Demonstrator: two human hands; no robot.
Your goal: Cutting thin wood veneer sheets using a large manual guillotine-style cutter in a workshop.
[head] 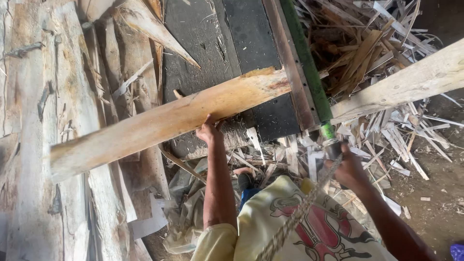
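My left hand [209, 130] grips the near edge of a long pale rough-sawn wooden plank [164, 123], which lies slantwise above it across the dark flat metal saw table [251, 29]. My right hand [349, 169] is wrapped around the grey end of the green metal lever bar [309, 72], beside a frayed rope [295, 217]. I judge I'm feeding the plank along; next, a steady push up and away from my left grip, keeping the bar firm.

- Your plank [169, 121] is long, pale raw wood with rough edges, lying slanted, its left end nearer, its right end on the dark bench.
- Your green rod [307, 67] runs near-to-far along the bench's right edge.
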